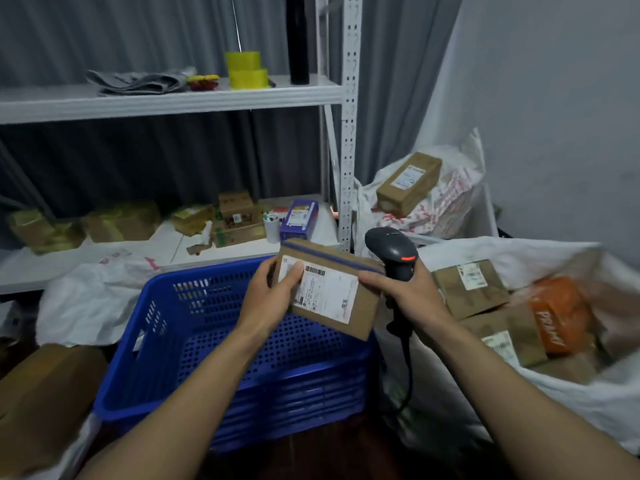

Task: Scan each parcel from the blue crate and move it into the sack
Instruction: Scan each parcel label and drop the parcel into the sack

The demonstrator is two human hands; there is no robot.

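Observation:
A flat brown parcel (360,308) with a white shipping label and a blue tape stripe hangs above the blue crate (194,327). My left hand (273,294) grips its left end, thumb on the label. My right hand (407,292) grips the handle of a black barcode scanner (391,251), and its fingertips touch the parcel's right edge. The scanner shows a red light. The crate's perforated inside looks bare where I can see it. To the right lies the open white sack (568,393), holding several brown parcels (471,289) and an orange packet (557,315).
A white metal shelf (166,100) stands behind the crate, its lower level carrying several taped boxes and a purple box (299,216). A second sack at the back right bears a long brown box (408,183). A large carton (41,403) sits at the lower left. The scanner cable hangs down between crate and sack.

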